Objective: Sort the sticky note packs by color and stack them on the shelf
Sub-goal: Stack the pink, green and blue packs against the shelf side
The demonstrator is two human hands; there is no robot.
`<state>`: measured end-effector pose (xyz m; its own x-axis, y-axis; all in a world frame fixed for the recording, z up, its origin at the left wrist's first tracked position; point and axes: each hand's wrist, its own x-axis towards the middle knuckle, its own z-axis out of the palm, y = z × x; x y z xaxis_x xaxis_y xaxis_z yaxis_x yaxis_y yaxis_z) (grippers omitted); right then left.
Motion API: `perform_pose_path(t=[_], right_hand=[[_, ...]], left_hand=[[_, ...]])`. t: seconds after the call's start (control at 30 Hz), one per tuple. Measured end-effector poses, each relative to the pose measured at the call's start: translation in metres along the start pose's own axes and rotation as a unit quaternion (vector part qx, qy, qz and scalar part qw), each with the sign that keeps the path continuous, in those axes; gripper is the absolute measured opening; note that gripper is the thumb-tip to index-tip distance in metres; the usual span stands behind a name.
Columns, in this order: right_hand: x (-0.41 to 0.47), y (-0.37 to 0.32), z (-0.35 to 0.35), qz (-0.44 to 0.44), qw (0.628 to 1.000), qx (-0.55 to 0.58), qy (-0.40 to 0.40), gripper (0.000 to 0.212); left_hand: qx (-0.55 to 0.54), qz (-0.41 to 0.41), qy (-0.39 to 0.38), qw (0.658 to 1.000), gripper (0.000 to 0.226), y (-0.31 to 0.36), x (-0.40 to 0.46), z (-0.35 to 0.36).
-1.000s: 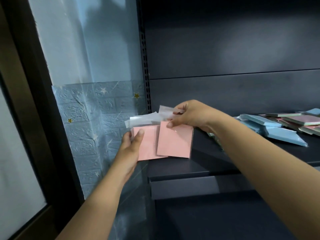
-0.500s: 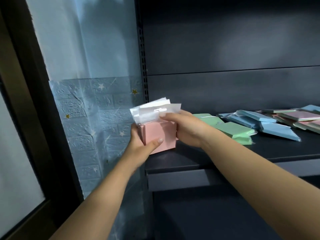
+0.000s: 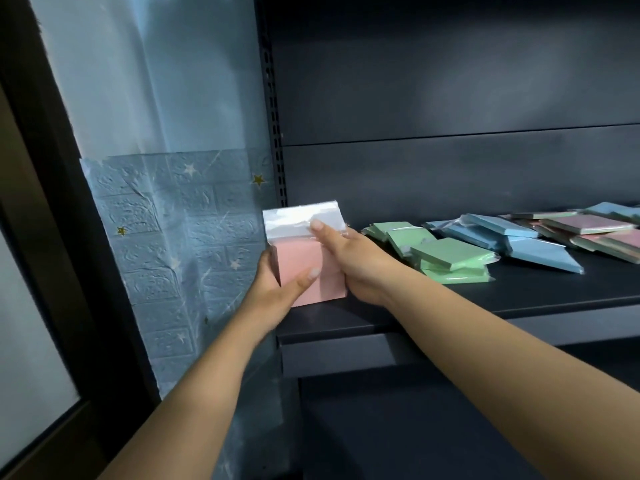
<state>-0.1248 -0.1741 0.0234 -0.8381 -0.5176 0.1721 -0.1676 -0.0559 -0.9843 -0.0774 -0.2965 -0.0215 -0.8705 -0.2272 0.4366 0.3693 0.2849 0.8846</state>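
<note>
A bundle of pink sticky note packs [image 3: 304, 268] in clear plastic stands upright on edge at the left end of the dark shelf [image 3: 485, 296]. My left hand [image 3: 277, 285] grips its left side, thumb across the front. My right hand [image 3: 349, 258] holds its right side, with a fingertip on the clear plastic flaps at the top. To the right on the shelf lie green packs [image 3: 446, 256] in a loose pile, then blue packs [image 3: 519, 237], then mixed pink and other packs [image 3: 595, 230] at the far right.
The shelf's slotted upright post [image 3: 275, 133] rises just behind the pink bundle. A blue star-patterned wall panel [image 3: 180, 244] and a dark door frame [image 3: 52, 202] are to the left. A lower dark shelf front [image 3: 346, 355] sits under my arms.
The separate pink packs were brought together into one squared bundle between both hands, then moved right and set upright at the shelf's left end. The green packs came into view.
</note>
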Motion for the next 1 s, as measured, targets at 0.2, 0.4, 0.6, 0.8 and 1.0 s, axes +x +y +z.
perform_pose_path(t=[0.2, 0.4, 0.6, 0.8, 1.0], right_hand=[[0.006, -0.003, -0.004, 0.038, 0.998, 0.025, -0.042, 0.041], [0.031, -0.005, -0.040, 0.072, 0.982, -0.128, 0.121, 0.027], [0.040, 0.000, -0.025, 0.188, 0.834, -0.517, 0.033, 0.087], [0.055, 0.011, -0.016, 0.215, 0.805, -0.552, -0.014, 0.103], [0.046, 0.001, -0.030, 0.219, 0.859, -0.462, -0.015, 0.084]], left_hand=[[-0.034, 0.007, 0.041, 0.999, 0.059, -0.003, -0.005, -0.005], [-0.221, -0.073, 0.128, 0.964, 0.025, -0.007, -0.008, -0.026], [-0.238, -0.120, 0.123, 0.956, 0.014, -0.005, -0.010, -0.034], [-0.247, -0.138, 0.125, 0.951, 0.011, -0.003, -0.008, -0.037], [-0.270, -0.163, 0.134, 0.940, 0.018, -0.006, -0.004, -0.038]])
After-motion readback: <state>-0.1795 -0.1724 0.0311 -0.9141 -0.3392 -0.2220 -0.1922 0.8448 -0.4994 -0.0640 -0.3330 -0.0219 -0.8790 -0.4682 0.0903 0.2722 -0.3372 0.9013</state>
